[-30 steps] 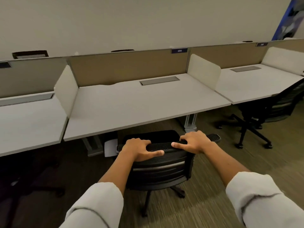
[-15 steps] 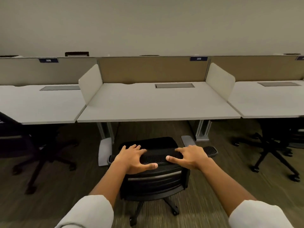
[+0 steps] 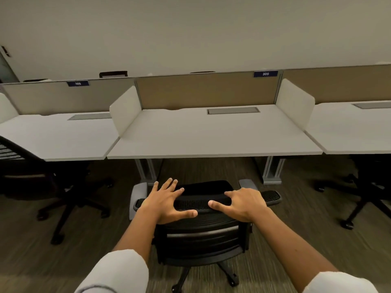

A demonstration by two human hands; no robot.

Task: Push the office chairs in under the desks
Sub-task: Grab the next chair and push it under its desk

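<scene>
Left of the middle desk [image 3: 211, 142], a black mesh-backed chair [image 3: 19, 157] stands angled out from the neighbouring desk [image 3: 57, 136], its star base and casters on the striped brown carpet [image 3: 296, 208]; it looks not yet pushed in.

In front of the middle desk, squarely facing its knee space, is the black office chair [image 3: 201, 235] being handled. The seat is short of the desk's front edge, so the push is likely only beginning. The left hand [image 3: 167, 203] lies flat on the top rail of the backrest, fingers spread and extended, thumb pointing inward, pressing rather than gripping. The right hand [image 3: 245, 205] rests on the same rail, fingers loosely curled over it, index and thumb extended, not clenched. Placing both palms evenly either side of the rail's centre should drive the chair straight between the grey metal desk legs [image 3: 148, 172].

The backrest is perforated mesh on a hard frame, with padded, dimpled armrests. The desktop is smooth pale laminate with white side screens and a tan fabric panel behind.

Right of the middle desk, a further chair base [image 3: 359, 199] shows in shadow under the next desk.
</scene>
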